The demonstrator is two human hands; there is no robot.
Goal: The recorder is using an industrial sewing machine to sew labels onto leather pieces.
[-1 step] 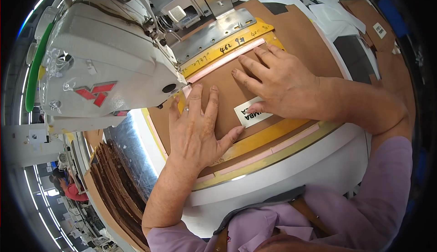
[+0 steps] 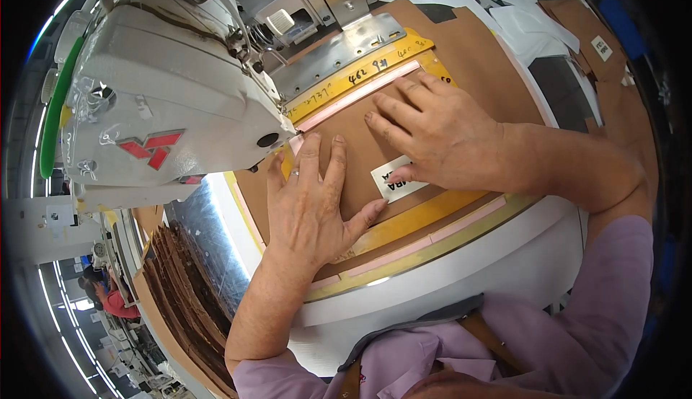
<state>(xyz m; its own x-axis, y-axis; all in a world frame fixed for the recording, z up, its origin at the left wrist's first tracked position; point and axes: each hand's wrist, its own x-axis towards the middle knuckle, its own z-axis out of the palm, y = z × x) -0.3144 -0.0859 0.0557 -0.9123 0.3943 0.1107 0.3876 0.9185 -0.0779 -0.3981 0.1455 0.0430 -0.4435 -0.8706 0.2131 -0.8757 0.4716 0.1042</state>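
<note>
Both of my hands rest on a flat brown panel [image 2: 353, 165] lying within a yellow frame [image 2: 432, 217]. My left hand [image 2: 306, 208] is spread, fingertips near the sewing machine head [image 2: 173, 103] and the lower end of a pale pink strip [image 2: 360, 95]. Farther right, my right hand [image 2: 454, 138] lies with its fingers apart, its fingertips just short of that strip. Its thumb touches a white label [image 2: 388, 184] with dark print and partly covers it. Along the strip's far side runs the yellow bar [image 2: 339, 100] under a metal plate [image 2: 346, 49].
A stack of brown pieces [image 2: 184, 298] stands at the lower left. More brown pieces [image 2: 577, 28] and white sheets [image 2: 530, 31] lie at the far right. A pale curved edge [image 2: 447, 255] borders the work near me. Another person [image 2: 115, 298] sits at far left.
My right hand has shifted slightly to the left and toward me, its fingertips drawing back a little from the pink strip. The left hand stays put.
</note>
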